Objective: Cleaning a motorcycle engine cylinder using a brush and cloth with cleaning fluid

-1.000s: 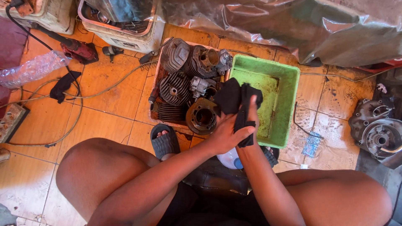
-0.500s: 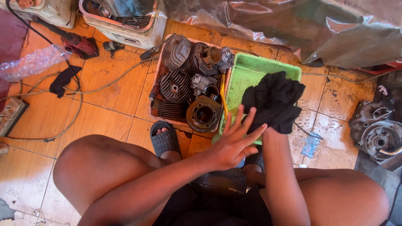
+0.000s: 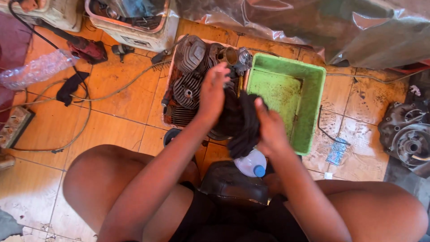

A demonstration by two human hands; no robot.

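Presently, my left hand (image 3: 212, 92) and right hand (image 3: 270, 130) both clutch a black rag (image 3: 239, 118) held between them, above the knees. Behind it sits a tray of finned engine parts (image 3: 188, 85); a green tub (image 3: 309, 85) stands just right, a plastic bottle (image 3: 251, 163) below.

Both hands crowd over the pink tray of finned grey engine parts (image 3: 188, 85), which blocks the left. The empty green plastic tub (image 3: 309, 89) lies open to the right; a clear bottle with a blue cap (image 3: 251, 163) sits underneath.
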